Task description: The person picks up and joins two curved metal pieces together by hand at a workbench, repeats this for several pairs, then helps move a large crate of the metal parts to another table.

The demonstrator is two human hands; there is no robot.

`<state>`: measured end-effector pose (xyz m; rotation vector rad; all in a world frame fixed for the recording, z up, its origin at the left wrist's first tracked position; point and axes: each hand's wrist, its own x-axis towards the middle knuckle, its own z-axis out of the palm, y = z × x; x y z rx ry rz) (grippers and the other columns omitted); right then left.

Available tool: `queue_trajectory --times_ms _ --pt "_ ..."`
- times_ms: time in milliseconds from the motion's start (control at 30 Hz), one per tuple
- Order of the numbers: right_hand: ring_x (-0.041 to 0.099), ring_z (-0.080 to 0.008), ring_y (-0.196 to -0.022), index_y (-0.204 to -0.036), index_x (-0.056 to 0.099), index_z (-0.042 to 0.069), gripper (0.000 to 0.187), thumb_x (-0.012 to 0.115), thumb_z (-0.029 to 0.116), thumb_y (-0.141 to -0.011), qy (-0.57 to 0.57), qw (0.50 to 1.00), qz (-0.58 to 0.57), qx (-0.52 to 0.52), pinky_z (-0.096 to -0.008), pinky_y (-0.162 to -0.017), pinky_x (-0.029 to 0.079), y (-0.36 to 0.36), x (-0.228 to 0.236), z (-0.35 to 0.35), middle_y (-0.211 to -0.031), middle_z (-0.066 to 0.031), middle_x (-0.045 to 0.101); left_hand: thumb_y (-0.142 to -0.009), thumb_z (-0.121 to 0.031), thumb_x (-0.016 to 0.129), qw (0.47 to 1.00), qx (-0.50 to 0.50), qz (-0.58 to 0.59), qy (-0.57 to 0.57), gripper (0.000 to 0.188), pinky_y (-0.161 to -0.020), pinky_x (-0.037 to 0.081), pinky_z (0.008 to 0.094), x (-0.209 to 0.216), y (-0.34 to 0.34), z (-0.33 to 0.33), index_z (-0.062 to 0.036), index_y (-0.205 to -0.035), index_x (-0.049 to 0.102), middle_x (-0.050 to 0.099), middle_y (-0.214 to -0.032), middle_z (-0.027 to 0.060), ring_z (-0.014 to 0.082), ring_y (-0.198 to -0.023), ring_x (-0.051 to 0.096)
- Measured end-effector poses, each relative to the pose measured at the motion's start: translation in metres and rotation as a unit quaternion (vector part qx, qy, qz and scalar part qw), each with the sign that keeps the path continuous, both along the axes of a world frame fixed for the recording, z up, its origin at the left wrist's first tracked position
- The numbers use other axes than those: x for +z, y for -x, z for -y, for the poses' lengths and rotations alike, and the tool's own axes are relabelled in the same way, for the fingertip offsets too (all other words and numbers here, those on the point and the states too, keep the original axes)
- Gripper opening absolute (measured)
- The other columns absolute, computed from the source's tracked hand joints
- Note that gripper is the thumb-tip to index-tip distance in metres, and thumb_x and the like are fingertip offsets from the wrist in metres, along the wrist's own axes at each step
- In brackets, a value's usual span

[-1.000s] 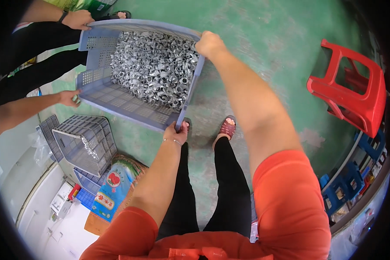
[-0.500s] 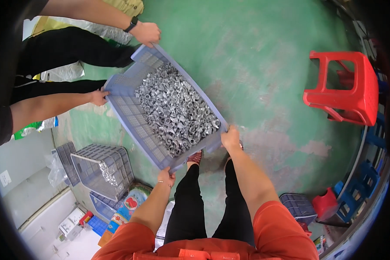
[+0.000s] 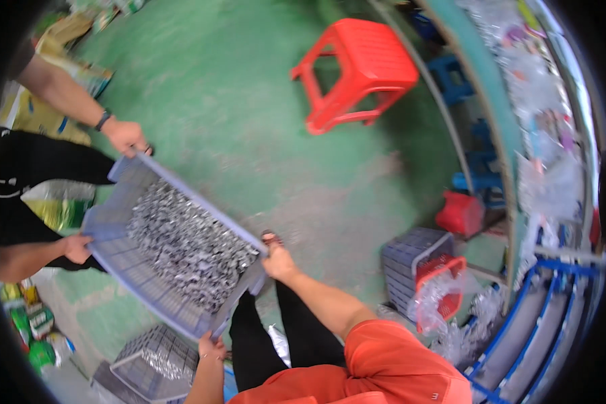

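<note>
A blue-grey plastic crate [image 3: 153, 291] hangs above the floor, tilted, with a heap of small shiny metal fittings [image 3: 188, 246] in it. My left hand [image 3: 212, 347] grips its near rim at the lower corner. At the right corner my right hand [image 3: 279, 261] is closed round the same rim. Across from me a co-worker holds the far side, one hand [image 3: 126, 137] at the upper corner, the other hand [image 3: 78, 248] at the left corner. My fingertips are partly hidden under the rim.
A red plastic stool [image 3: 363, 67] stands on the green floor [image 3: 249, 87]. To the right are a grey crate [image 3: 414, 252], a red basket [image 3: 444, 283] with clear plastic, and a bench [image 3: 512, 155]. Another crate with metal parts [image 3: 156, 360] sits lower left; bags [image 3: 54, 128] lie behind the co-worker.
My view has turned to the right, so the crate and co-worker appear farther left. The stool and right-hand bench have come further into view. All four hands still hold the crate.
</note>
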<state>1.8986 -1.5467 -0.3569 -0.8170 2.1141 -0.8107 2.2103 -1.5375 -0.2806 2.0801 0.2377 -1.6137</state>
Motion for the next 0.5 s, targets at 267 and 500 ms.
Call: queue_trajectory --times_ms 267,500 --pt "0.056 -0.0382 -0.088 -0.090 0.049 -0.005 0.033 0.057 0.019 -0.069 -0.035 0.992 0.120 -0.013 -0.0413 -0.077 0.044 0.038 0.177 -0.063 -0.088 -0.0251 0.058 -0.076 -0.016 0.054 0.999 -0.045 0.007 0.018 0.015 -0.034 0.035 0.0211 0.054 -0.032 -0.023 -0.0046 -0.085 0.047 0.054 -0.070 0.0071 0.0147 -0.045 0.045" --pt "0.057 -0.0354 -0.090 -0.093 0.052 -0.005 0.035 0.057 0.018 -0.067 0.022 0.997 0.072 0.002 -0.0398 -0.077 0.044 0.085 0.238 -0.081 -0.091 -0.0238 0.059 -0.074 -0.018 0.047 0.956 -0.243 -0.163 -0.024 0.020 -0.037 0.031 0.0208 0.134 0.006 -0.025 -0.0004 -0.065 0.046 0.047 -0.057 0.0067 0.0098 -0.042 0.037"
